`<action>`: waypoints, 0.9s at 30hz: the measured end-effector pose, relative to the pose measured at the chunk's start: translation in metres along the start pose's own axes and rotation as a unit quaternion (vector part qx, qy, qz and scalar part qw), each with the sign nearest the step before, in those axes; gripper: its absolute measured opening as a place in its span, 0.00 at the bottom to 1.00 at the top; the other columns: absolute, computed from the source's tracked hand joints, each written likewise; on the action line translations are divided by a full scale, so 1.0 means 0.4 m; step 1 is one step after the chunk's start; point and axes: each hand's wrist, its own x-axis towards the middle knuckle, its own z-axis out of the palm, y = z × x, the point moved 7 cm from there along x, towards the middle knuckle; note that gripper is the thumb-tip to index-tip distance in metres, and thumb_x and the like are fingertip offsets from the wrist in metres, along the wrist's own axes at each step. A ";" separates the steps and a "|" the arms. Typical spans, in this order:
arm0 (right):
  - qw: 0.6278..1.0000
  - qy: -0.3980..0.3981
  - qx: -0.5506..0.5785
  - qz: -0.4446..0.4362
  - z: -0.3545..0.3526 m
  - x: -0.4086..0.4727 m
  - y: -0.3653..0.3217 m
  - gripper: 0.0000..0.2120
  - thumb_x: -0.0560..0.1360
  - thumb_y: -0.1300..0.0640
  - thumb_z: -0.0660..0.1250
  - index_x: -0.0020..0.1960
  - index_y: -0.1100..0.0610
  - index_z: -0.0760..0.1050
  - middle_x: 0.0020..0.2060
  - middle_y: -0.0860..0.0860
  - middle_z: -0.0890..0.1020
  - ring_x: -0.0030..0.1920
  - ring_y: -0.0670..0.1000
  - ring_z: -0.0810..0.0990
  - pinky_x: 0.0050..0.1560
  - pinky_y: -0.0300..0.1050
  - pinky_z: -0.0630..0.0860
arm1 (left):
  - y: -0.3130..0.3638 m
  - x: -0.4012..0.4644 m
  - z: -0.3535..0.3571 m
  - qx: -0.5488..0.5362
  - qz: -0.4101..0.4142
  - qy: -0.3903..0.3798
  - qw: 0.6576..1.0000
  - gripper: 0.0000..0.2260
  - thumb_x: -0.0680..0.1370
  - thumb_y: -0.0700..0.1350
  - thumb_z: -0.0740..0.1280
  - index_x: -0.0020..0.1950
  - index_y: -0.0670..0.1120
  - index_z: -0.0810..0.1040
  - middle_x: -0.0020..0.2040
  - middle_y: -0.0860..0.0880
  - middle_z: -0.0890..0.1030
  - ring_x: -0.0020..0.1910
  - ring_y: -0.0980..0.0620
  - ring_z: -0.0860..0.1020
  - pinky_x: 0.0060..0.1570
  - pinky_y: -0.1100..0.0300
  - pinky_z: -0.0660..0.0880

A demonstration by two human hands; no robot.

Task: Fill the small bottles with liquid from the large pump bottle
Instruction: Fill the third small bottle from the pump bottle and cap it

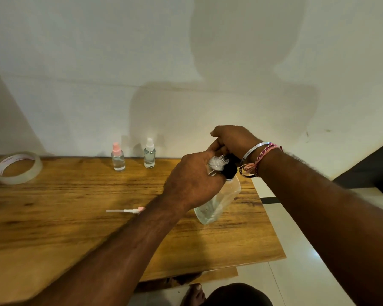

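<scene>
Left grip [192, 184] curled round a small clear bottle [216, 165] held at the black pump head [230, 167] of the large pump bottle [219, 202], standing tilted on the table [75, 217]. Right grip [232, 142] closed over the pump head. Two capped small bottles [118, 159] near the wall; loose sprayer tube [124, 210] lying left of the forearm.

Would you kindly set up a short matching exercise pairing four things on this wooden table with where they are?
Things:
1. Clear roll of tape
2. Small pink-capped spray bottle
3. Loose pink-and-white sprayer with tube
4. Large clear pump bottle with black top

Places:
A. Lying flat mid-table
B. Far left edge
C. Tilted under both hands
D. Upright by the wall, next to the white-capped bottle

Pairs: 1-B, 2-D, 3-A, 4-C
</scene>
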 end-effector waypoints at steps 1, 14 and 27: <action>1.000 -0.010 -0.009 0.007 0.000 -0.004 -0.003 0.19 0.82 0.52 0.60 0.45 0.64 0.81 0.29 0.52 0.84 0.35 0.54 0.79 0.46 0.46 0.79 | 0.002 0.000 0.000 -0.001 0.001 0.001 1.000 0.09 0.74 0.57 0.75 0.52 0.58 0.83 0.41 0.57 0.85 0.39 0.55 0.83 0.41 0.47 0.82; 0.999 -0.001 0.047 0.013 0.005 -0.026 0.015 0.14 0.81 0.52 0.61 0.49 0.62 0.79 0.33 0.53 0.85 0.35 0.55 0.80 0.41 0.45 0.78 | -0.006 -0.020 0.005 -0.038 -0.008 0.024 0.999 0.09 0.70 0.55 0.69 0.47 0.54 0.83 0.38 0.55 0.84 0.38 0.54 0.82 0.40 0.44 0.81; 0.996 0.011 -0.065 -0.054 0.009 -0.014 -0.006 0.14 0.83 0.59 0.56 0.52 0.66 0.78 0.51 0.60 0.85 0.47 0.56 0.78 0.61 0.51 0.77 | -0.002 -0.016 0.000 -0.038 -0.022 0.016 0.999 0.13 0.69 0.57 0.68 0.48 0.53 0.83 0.39 0.55 0.85 0.39 0.53 0.83 0.42 0.43 0.82</action>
